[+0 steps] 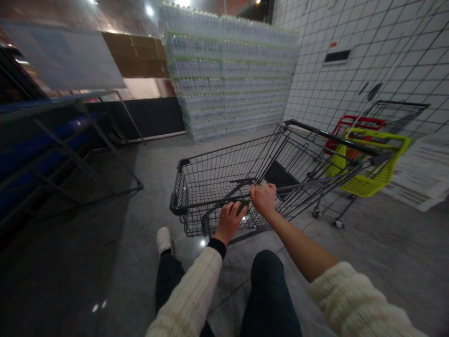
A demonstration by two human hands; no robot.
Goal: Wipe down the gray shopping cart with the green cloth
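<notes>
In the head view, a grey wire shopping cart (224,161) stands sideways in front of me, its black handle at the far right end. My left hand (231,220) lies at the near side rail, fingers curled over a small dark green thing (242,206) whose kind I cannot make out. Just right of it, my right hand (264,199) is closed in a fist around the same rail. Its palm side is hidden, so anything else inside it does not show. I see no goods in the basket; a dark flat panel (280,174) sits toward the handle end.
A yellow-green shopping basket (368,182) and a red one (338,133) sit on another cart at right. Wrapped bottle packs (231,79) are stacked at the back. A metal-framed table (84,107) stands left. My knees and one white shoe (163,239) are near the cart.
</notes>
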